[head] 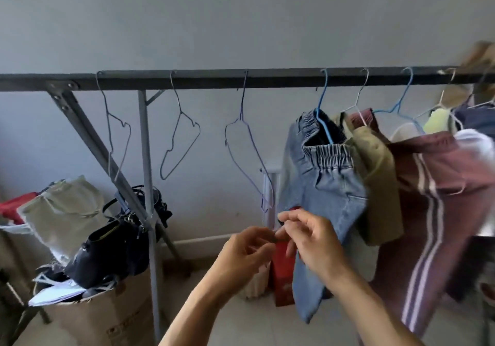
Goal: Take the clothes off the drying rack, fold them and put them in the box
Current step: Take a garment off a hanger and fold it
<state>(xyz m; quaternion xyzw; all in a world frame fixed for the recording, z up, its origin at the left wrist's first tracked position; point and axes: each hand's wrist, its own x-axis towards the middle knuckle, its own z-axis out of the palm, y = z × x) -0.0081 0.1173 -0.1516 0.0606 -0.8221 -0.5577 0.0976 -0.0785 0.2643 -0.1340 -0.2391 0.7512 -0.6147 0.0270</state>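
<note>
A dark grey metal drying rack rail runs across the room in front of a plain pale grey wall, carried at its left end by slanted grey legs and an upright grey post. Three bare wire hangers hang along the left and middle of the rail. Toward the right end, a pair of light blue denim trousers with an elastic waist hangs on a blue wire hanger, touching an olive-khaki garment beside it; next come maroon trousers with pale side stripes, then yellow, white and dark pieces crowded at the right end, too blurred to tell apart. Both hands are raised together below the middle of the rail, just left of the denim leg. The left hand has curled fingers whose tips meet those of the right hand; whether either pinches anything cannot be told. Behind them a red carton and a pale woven basket stand on the light tiled floor at the foot of the wall. Under the rail's left end stands a brown cardboard box filled with a black handbag and papers, with a beige cloth bag behind it.
</note>
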